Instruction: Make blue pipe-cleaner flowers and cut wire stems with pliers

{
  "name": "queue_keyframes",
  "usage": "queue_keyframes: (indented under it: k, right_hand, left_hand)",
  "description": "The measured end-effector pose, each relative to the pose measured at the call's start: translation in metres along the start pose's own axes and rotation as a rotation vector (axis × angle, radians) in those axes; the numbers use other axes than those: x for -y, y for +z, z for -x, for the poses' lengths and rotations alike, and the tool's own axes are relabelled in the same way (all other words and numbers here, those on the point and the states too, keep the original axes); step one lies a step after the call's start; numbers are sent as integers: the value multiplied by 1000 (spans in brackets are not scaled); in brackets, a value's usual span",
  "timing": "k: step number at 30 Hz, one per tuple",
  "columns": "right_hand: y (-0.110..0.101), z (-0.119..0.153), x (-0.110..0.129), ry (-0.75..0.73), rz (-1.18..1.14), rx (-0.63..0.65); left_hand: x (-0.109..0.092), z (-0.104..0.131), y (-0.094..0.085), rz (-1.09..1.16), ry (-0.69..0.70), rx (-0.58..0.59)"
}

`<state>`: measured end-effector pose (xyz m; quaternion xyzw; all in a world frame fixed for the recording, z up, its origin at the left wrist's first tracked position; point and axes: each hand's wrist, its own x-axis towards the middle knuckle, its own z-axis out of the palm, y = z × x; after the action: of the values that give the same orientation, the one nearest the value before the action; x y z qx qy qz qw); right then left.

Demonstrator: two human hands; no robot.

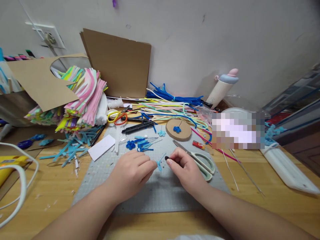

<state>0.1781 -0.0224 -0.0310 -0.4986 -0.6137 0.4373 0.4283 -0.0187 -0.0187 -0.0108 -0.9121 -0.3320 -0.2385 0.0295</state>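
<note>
Above the grey cutting mat [140,203] my left hand [133,170] is closed, its thumb and fingers pinching a light blue pipe-cleaner flower [159,165] with a thin stem. Across a small gap, my right hand [183,166] pinches a small black piece [166,158] whose kind I cannot make out. Scissors with pale green handles [203,163] lie partly under my right hand. Beyond my left hand are a dark blue flower [130,144] and several blue petal pieces on thin stems [145,144]. Tiny dark bits lie on the mat between the hands.
A round cardboard disc [183,135] carries a dark blue flower [177,129]. Orange-and-yellow scissors [118,117], a black pen-like tool [138,127] and pipe cleaners [172,115] lie behind. A white card [101,147] rests left; a lighter [198,144] and metal wires [247,171] lie right.
</note>
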Motion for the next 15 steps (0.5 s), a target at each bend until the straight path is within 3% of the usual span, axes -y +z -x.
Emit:
queue_keyframes:
  k: [11, 15]
  right_hand:
    - [-1, -1, 0, 7, -29, -8]
    - [-2, 0, -5, 71, -171, 36]
  left_hand:
    - [0, -1, 0, 13, -2, 9]
    - [0, -2, -2, 230, -138, -56]
